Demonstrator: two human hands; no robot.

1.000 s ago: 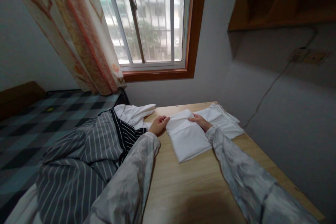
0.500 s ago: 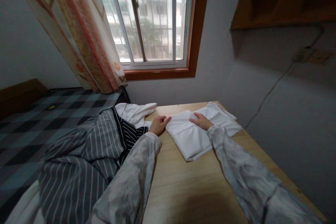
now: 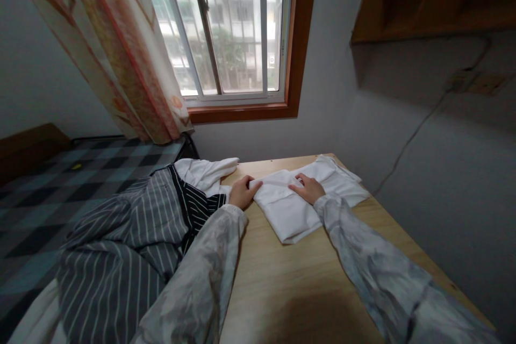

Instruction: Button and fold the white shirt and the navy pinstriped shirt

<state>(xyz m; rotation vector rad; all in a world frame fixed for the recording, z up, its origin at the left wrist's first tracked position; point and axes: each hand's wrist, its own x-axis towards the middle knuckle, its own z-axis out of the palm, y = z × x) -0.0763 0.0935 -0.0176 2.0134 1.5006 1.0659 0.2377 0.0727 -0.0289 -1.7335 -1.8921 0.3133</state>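
A folded white garment [image 3: 292, 212] lies on the wooden table [image 3: 290, 285], partly over a second folded white garment [image 3: 342, 183] near the far right corner. My left hand [image 3: 242, 192] grips the folded garment's left far corner, fingers curled on the cloth. My right hand [image 3: 308, 189] rests flat on top of the same garment, fingers stretched out and pressing it down.
A pile of grey and black striped clothes [image 3: 133, 236] with a white piece [image 3: 205, 172] lies left of the table, over a checkered bed [image 3: 48, 183]. A window [image 3: 226, 27] with a floral curtain [image 3: 108, 43] is behind. A wooden shelf [image 3: 431, 0] hangs on the right wall.
The folded white garment has been slid farther away onto the second one. Both hands have moved with it and stayed on it.
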